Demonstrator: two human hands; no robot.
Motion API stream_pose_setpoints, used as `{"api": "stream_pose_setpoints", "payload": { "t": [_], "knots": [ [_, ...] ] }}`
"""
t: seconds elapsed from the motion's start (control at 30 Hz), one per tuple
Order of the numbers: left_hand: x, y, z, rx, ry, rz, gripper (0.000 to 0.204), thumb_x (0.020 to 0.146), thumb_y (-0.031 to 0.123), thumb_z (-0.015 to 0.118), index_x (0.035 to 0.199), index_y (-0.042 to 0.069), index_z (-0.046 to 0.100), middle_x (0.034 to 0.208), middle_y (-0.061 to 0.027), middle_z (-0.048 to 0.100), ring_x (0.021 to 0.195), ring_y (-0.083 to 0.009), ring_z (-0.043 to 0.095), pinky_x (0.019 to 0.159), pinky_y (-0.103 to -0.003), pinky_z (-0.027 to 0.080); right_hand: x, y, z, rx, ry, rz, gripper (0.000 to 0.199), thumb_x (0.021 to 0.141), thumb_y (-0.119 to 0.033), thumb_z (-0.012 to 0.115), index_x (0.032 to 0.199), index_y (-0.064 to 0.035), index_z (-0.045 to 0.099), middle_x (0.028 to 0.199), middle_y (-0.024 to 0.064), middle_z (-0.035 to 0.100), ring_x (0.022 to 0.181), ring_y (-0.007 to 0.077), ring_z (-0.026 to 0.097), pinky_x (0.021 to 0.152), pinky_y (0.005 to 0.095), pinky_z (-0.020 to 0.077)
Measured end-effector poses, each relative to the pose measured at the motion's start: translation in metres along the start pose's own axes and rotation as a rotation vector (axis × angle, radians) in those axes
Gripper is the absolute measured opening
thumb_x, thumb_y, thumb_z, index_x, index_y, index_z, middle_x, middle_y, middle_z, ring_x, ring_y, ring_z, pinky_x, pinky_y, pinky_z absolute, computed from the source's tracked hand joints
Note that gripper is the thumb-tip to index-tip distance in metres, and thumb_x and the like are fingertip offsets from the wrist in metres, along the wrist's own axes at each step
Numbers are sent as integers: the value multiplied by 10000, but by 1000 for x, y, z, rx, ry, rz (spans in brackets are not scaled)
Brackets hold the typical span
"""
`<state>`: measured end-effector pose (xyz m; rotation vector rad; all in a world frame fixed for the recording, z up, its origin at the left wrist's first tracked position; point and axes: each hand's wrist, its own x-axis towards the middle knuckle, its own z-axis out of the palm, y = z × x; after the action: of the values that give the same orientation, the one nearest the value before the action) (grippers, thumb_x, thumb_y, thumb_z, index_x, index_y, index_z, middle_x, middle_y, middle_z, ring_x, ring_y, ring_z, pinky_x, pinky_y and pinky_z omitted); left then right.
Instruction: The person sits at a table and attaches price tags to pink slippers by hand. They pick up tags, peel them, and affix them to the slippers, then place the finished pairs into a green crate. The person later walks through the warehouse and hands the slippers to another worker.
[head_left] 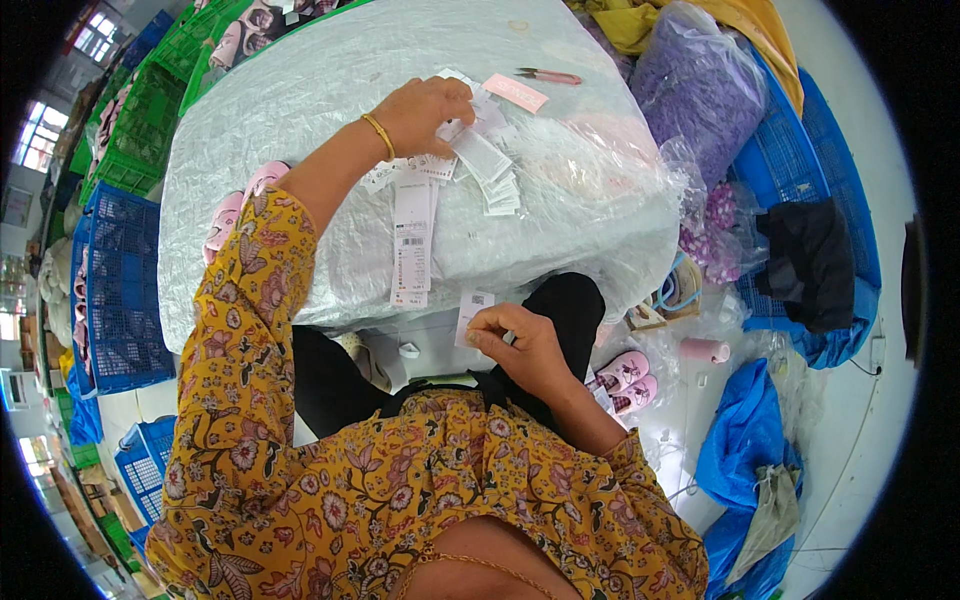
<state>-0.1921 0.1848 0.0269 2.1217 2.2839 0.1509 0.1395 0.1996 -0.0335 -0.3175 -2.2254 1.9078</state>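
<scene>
My right hand (520, 345), held low over my lap, pinches a small white tag (472, 305) with a square code printed on it. Across the table my left hand (425, 115) curls its fingers and thumb round the upper end of a fanned stack of white paper tags (488, 168). Part of that stack is hidden beneath the fingers. Close below it, a bundle of long printed label strips (411, 240) hangs toward the near table edge. A pink card (515, 93) lies beyond the stack, with pink-handled thread snips (550, 76) beside it.
Clear plastic covers the table (330, 100). Pink slippers (245, 205) sit at its left edge, and another pair (625, 380) lies at my right. Blue crates (120, 290) and green crates (145, 120) stand left. A bag of purple items (695, 95) stands right.
</scene>
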Motion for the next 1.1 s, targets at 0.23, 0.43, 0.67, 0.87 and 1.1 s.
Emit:
{"api": "stream_pose_setpoints", "payload": {
  "t": [0.23,0.43,0.67,0.87,1.1],
  "knots": [
    [-20,12,-34,17,-52,-75,423,682,216,807,1060,129,640,1158,-54,601,1066,-245,578,888,-361,475,-3,-5,-1,16,17,44,98,836,-88,700,893,-19,659,874,75,668,778,157,627,718,286,496],
    [-59,35,-49,-177,15,22,401,696,128,791,1053,71,617,1049,-73,609,930,-241,625,808,-340,521,24,-5,-20,-113,458,-315,85,850,-54,659,930,-36,640,1049,107,644,906,174,603,810,305,469],
    [-96,85,-49,-378,91,157,453,688,93,765,1101,74,581,1029,-76,558,910,-266,603,764,-347,517,55,-22,-1,185,370,-93,101,890,-57,648,974,-9,619,838,-7,623,710,35,511,655,204,443],
    [-136,115,20,-1477,412,-464,263,820,120,750,1021,36,603,950,-21,606,767,-81,582,672,-226,483,48,-21,20,196,439,-131,94,899,-61,648,967,-3,618,804,-15,623,704,27,516,631,203,439],
    [-145,156,47,-1731,657,-780,132,889,134,680,827,75,580,733,-3,620,627,-67,561,597,-210,458,41,-22,30,134,421,-101,121,902,-101,661,962,-5,619,801,-7,632,697,34,524,634,211,444]
  ]
}}
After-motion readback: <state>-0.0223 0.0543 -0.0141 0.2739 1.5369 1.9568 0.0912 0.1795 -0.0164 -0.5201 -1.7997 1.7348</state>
